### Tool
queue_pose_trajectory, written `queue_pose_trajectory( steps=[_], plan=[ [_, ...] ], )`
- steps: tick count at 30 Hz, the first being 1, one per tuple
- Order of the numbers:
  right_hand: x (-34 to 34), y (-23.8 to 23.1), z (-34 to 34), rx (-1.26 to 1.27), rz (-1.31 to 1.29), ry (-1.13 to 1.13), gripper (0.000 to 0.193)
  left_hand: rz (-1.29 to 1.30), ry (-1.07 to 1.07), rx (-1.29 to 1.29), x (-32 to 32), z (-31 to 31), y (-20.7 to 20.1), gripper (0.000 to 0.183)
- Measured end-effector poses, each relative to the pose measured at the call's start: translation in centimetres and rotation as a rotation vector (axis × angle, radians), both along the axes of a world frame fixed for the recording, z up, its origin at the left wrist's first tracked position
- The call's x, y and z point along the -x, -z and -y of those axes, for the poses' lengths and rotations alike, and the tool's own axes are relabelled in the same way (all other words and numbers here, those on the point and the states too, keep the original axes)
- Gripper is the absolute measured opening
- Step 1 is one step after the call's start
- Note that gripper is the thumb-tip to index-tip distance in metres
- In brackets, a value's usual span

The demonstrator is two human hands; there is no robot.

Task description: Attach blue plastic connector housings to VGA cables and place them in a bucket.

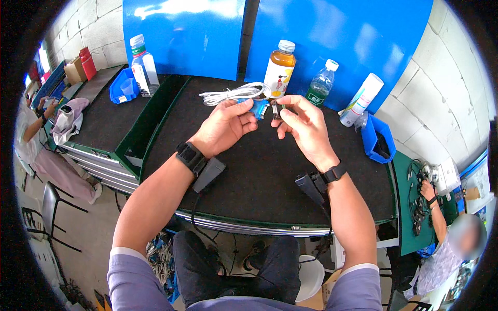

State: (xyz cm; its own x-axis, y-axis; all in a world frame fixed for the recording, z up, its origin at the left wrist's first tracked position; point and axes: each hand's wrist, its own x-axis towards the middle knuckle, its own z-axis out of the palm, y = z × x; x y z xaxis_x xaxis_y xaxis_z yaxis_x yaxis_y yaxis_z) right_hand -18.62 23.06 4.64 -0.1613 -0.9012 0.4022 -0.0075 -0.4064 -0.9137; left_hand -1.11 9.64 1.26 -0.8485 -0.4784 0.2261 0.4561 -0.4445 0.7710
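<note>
Purple slvs (pixel 132 282); blk wristbands (pixel 191 158)

Fisheye from the head, angled down, hands (pixel 226 123) near, workbench (pixel 264 176) beneath

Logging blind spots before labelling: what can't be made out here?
All in the head view:
- Blue connector: partly covered by left hand; pins too small.
- Dark part: right hand covers one side; detail too small.
- Bucket: left side behind right leg.

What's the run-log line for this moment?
left hand: holding blue connector; right hand: holding small dark part; pieces: close together; white cable: looped beyond left hand; amber-drink bottle: upright
</note>
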Motion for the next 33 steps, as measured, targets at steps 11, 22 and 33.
queue_pose_trajectory(
  steps=[11, 22, 33],
  plan=[
    [-0.1, 0.8, 0.6, 0.040, -0.163, 0.079, 0.027, -0.004, -0.077, -0.024, 0.1, 0.1, 0.1, 0.016],
    [-0.6, 0.8, 0.4, 0.017, -0.262, 0.222, 0.026, 0.049, -0.122, -0.012, -0.1, -0.3, -0.1, 0.013],
    [-0.7, 1.0, 0.4, 0.033, -0.378, 0.271, 0.024, 0.124, -0.213, 0.090, -0.2, -0.8, -0.4, 0.021]
  ],
)
